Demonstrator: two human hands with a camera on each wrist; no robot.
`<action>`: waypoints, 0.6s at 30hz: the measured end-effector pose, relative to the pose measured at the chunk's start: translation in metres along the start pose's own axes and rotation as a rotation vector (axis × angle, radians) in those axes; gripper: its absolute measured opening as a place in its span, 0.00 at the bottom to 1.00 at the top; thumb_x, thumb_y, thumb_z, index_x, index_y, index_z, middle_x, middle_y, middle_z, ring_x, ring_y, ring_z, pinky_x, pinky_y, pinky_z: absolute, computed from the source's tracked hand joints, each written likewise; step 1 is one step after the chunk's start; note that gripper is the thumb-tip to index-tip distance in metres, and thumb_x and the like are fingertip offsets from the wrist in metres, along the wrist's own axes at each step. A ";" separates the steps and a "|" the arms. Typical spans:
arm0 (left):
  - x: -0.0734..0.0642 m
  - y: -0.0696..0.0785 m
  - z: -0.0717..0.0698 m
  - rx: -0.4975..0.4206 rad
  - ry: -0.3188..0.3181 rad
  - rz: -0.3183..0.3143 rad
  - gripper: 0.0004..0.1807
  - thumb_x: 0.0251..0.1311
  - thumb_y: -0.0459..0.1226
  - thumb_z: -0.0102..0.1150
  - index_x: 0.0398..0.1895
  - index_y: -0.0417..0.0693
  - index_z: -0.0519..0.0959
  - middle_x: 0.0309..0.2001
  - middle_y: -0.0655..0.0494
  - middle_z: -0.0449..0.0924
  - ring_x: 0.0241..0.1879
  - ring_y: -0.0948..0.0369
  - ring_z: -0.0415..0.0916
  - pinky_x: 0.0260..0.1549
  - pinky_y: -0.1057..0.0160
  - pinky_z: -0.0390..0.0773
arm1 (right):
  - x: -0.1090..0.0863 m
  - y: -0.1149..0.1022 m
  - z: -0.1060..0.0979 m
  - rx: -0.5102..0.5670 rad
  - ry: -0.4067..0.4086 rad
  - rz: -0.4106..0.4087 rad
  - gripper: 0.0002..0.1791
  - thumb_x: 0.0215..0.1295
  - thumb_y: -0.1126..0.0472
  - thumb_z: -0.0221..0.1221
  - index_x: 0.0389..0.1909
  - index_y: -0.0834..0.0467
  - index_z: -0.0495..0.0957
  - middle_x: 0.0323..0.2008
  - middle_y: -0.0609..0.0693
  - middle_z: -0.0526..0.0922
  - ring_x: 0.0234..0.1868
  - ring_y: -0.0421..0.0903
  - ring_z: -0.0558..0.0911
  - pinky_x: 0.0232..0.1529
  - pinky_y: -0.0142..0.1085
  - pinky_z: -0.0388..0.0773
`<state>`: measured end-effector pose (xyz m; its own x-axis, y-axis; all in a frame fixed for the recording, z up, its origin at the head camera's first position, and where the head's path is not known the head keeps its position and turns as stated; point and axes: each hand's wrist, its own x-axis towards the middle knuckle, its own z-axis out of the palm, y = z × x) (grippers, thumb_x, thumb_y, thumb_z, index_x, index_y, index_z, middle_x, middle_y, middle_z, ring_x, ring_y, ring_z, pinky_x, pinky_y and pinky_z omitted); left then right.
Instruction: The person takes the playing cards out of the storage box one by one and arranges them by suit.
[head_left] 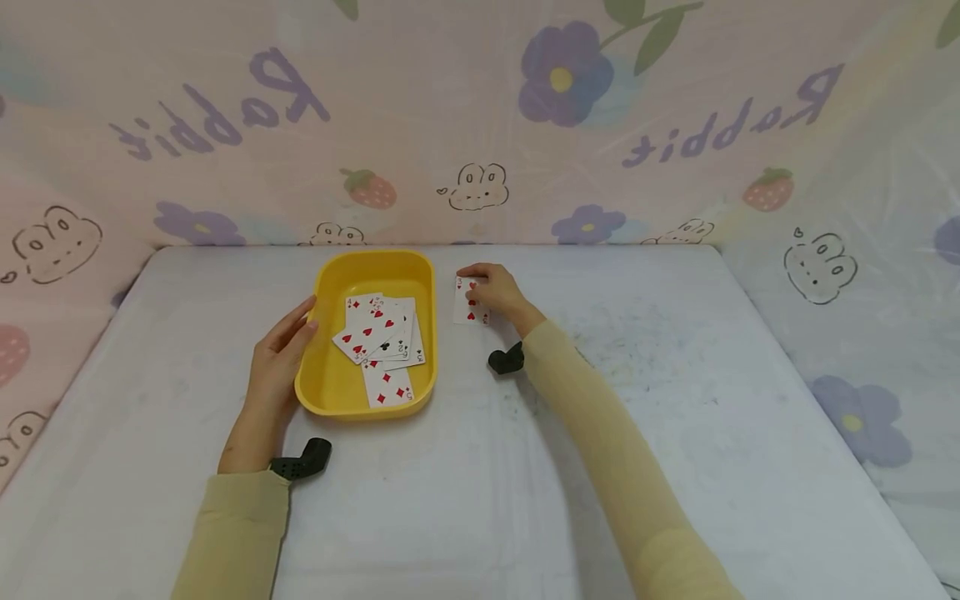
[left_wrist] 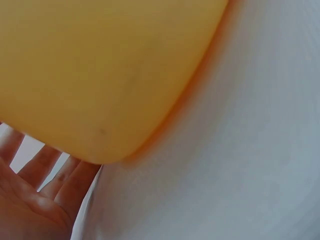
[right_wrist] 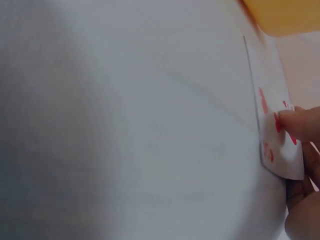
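My right hand pinches a playing card, the three of hearts, by its right side. In the right wrist view the thumb lies on the card's face and fingers are under its edge. The card is over the white table, right of a yellow plastic tray. Inside the tray lies a loose pile of face-up playing cards, hearts, diamonds and black suits overlapping. My left hand touches the tray's left side, its fingers extended along the outer wall in the left wrist view.
A white cloth covers the table, with grey stains on its right half. Behind it hangs a curtain printed with rabbits, flowers and strawberries. A black wrist device sits at the left wrist, another black device at the right.
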<state>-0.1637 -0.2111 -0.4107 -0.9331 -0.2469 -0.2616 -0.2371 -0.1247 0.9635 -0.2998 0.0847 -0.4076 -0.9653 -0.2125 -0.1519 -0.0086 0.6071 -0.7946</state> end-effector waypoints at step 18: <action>0.000 0.000 0.000 0.036 0.016 -0.002 0.25 0.60 0.54 0.59 0.62 0.76 0.72 0.66 0.59 0.62 0.59 0.63 0.62 0.45 0.82 0.74 | 0.002 0.001 0.002 0.014 0.016 -0.025 0.21 0.61 0.65 0.61 0.56 0.56 0.77 0.57 0.51 0.78 0.58 0.49 0.72 0.66 0.40 0.66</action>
<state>-0.1634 -0.2111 -0.4111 -0.9282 -0.2620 -0.2644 -0.2492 -0.0903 0.9642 -0.3007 0.0832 -0.4098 -0.9688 -0.2153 -0.1225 -0.0295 0.5913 -0.8059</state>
